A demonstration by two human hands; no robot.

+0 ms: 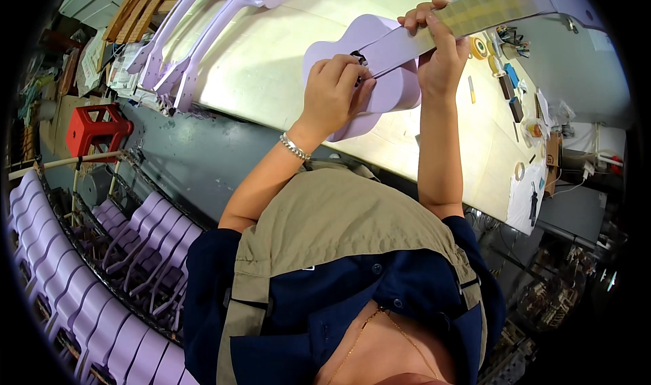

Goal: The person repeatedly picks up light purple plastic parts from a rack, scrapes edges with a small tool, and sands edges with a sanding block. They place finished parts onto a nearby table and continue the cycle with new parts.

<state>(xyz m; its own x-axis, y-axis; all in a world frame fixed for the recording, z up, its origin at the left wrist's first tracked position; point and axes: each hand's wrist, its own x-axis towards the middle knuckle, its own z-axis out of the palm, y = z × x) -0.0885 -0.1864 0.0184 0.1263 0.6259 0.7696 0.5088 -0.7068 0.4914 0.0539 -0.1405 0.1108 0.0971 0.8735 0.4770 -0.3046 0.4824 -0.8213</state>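
Note:
A lilac ukulele without strings lies face up at the table's front edge, its neck pointing to the upper right. Yellowish tape covers much of the fingerboard. My right hand is closed round the neck near the body, thumb on top. Over the dark sound hole, my left hand has its fingers bent and pinched at the end of the fingerboard. Whatever those fingertips hold is too small and covered to make out. Below the ukulele, part of another lilac rounded body shows.
More lilac ukuleles lie at the table's far left. Tape rolls, a narrow blade-like strip and small blocks are on the right. A red stool stands left, behind racks of lilac ukuleles.

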